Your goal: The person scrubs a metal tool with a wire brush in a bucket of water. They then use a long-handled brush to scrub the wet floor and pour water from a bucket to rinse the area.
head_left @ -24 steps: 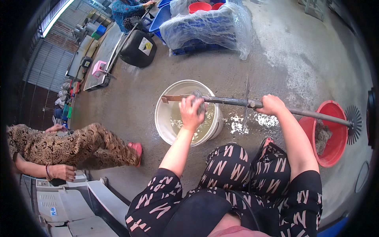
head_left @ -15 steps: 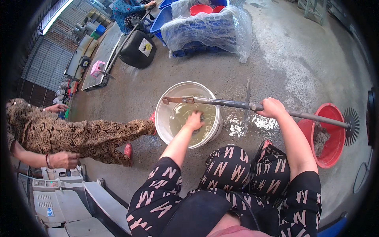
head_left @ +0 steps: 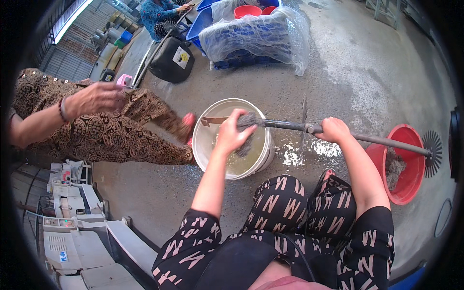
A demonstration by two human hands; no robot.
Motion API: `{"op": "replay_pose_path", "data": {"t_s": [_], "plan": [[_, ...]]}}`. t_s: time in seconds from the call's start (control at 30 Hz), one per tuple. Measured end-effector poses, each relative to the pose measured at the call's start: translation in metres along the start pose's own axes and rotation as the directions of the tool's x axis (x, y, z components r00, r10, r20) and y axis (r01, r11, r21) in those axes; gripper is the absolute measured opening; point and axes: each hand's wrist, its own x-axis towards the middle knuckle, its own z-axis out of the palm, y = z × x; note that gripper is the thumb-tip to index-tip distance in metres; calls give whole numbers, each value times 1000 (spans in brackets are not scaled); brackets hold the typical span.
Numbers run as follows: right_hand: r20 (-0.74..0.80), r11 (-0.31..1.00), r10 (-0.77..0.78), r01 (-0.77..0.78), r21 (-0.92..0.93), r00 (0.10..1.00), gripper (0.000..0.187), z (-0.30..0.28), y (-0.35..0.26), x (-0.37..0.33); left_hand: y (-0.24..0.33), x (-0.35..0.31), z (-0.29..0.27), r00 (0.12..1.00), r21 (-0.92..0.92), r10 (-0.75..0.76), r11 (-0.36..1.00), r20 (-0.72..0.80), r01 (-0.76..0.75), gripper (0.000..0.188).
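Observation:
My right hand (head_left: 334,130) is closed around a long dark metal rod (head_left: 286,126), which crosses above a white bucket (head_left: 265,163) of cloudy water. The rod carries a rusty flat bracket (head_left: 212,120) on its left end and a round spiky disc (head_left: 431,149) on its right end. Another disc sits edge-on near my right hand. My left hand (head_left: 231,137) grips a grey, shaggy, fibrous wad (head_left: 249,121), slightly blurred, against the rod over the bucket. Part of the wad hangs below my fingers.
To the right stands a red basin (head_left: 414,181) with grey clumps inside. A person (head_left: 87,116) in patterned clothes steps close by the bucket's left. Farther off are a black jerrycan (head_left: 169,60), plastic-draped blue crates (head_left: 251,46) and another person (head_left: 159,17). Grey machines (head_left: 82,246) stand lower left.
My left hand has come up out of the water with the grey wad, onto the rod. My right hand stays on the rod. The person at left has stepped forward, one arm raised.

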Motion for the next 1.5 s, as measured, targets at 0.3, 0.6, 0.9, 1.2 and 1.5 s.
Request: {"op": "replay_pose_path", "data": {"t_s": [0.3,0.6,0.9,1.2,1.5], "plan": [[71,998,5,-9,57,997,40,-9,-13,-9,-9,-6,43,973,372,164,924,-165,-93,30],[79,999,26,-28,33,997,40,-11,-11,-2,-7,-17,66,966,380,202,916,-161,-128,37],[111,997,37,-44,61,993,42,-11,-6,5,-18,-12,61,959,411,204,905,-194,-109,37],[148,990,16,-36,135,989,43,-6,1,14,-7,-16,55,974,430,147,901,-172,-60,38],[95,993,17,-28,118,995,41,-2,3,14,0,-12,66,980,438,144,896,-141,-69,34]]}}
